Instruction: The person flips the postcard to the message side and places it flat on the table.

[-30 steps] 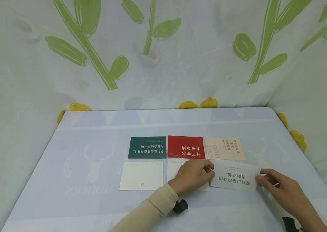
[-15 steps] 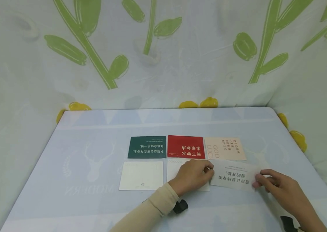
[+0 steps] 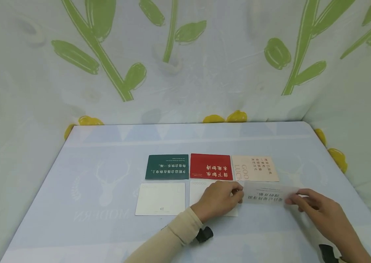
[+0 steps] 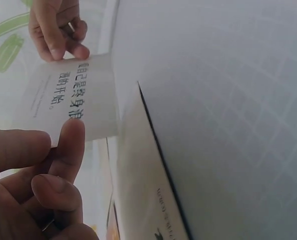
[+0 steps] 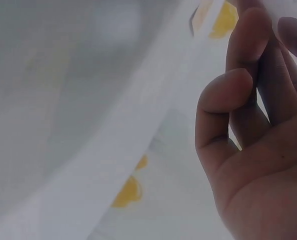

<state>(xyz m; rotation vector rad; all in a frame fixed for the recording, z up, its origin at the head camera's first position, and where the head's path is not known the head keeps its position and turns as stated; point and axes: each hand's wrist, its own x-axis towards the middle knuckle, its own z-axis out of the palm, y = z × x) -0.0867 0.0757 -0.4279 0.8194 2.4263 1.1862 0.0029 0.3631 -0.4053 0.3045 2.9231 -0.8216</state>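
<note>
Left hand (image 3: 216,200) and right hand (image 3: 323,213) are pinching opposite ends of a white card (image 3: 264,193) right of the red card (image 3: 211,167), tilting it further.

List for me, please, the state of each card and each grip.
Held card: tilted, pinched at both ends
Left grip: pinching that card's left end
Right grip: pinching its right end
Green card: flat, uncovered
Red card: flat, uncovered
Peach card: flat
Left white card: flat, uncovered
Middle white card: lying, partly hidden
</note>
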